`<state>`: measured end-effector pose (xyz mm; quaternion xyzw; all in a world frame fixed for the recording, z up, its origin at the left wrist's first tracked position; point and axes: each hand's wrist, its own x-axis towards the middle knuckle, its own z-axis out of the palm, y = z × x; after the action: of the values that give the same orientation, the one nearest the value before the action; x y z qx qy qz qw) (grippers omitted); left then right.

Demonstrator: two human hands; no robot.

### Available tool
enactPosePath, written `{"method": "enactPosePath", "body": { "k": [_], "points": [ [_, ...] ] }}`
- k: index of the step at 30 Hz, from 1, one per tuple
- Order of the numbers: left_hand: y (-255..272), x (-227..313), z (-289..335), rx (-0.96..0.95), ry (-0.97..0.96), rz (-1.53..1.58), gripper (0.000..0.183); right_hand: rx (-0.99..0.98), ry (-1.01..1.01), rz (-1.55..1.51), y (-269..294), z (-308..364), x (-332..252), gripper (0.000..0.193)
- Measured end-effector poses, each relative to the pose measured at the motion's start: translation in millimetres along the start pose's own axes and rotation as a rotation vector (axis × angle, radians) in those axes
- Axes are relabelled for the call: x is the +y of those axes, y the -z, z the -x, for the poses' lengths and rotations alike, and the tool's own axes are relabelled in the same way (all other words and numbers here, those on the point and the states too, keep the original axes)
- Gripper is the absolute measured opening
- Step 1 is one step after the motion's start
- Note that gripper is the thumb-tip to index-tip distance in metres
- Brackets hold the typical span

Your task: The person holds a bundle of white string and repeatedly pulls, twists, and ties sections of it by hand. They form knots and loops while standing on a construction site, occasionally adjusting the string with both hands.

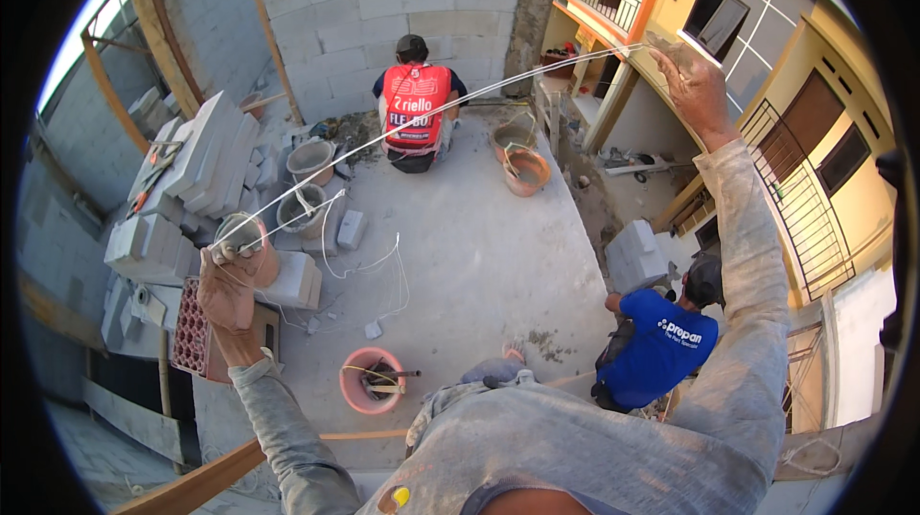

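Observation:
A white string (pixel 436 113) runs doubled and taut across the view between my two raised hands. At the left, my left hand (pixel 228 293) is closed round one end. Up at the right, the fingers of my right hand (pixel 695 91) pinch the other end; a greyish patch at its fingertips is too unclear to name. From the left side a slack loop of string (pixel 369 274) trails over the pale concrete floor (pixel 460 256). Below the left hand stands a crate with a red, honeycomb-like top (pixel 190 328).
Light blocks (pixel 206 156) are stacked at the left, beside several mortar buckets (pixel 311 159). A pink bucket (pixel 374 383) holding tools stands near me. One person in a red vest (pixel 417 113) squats ahead; another in a blue shirt (pixel 661 347) crouches near the slab's right edge (pixel 586 228).

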<state>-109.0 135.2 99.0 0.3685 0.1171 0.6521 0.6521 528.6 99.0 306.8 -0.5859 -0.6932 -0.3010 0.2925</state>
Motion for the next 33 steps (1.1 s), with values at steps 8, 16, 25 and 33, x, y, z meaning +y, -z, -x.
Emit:
{"method": "enactPosePath", "body": {
  "k": [8,16,25,33],
  "points": [
    [8.6,-18.8,12.4,0.168,0.041,-1.028,0.019,-0.022,-0.289,-0.335,-11.3,-9.5,-34.0,0.039],
    [16.0,-11.5,3.6,0.65,-0.017,-0.739,0.022,-0.091,0.179,0.159,-6.4,3.9,-88.0,0.035],
    [-113.0,-62.8,-7.7,-0.054,0.012,-0.933,0.053,-0.05,0.402,0.195,4.1,5.1,-141.4,0.036],
    [-238.0,-132.5,-45.1,-0.294,0.089,-0.702,0.04,-0.128,0.612,0.447,3.7,14.6,-175.9,0.019]
  ]
}}
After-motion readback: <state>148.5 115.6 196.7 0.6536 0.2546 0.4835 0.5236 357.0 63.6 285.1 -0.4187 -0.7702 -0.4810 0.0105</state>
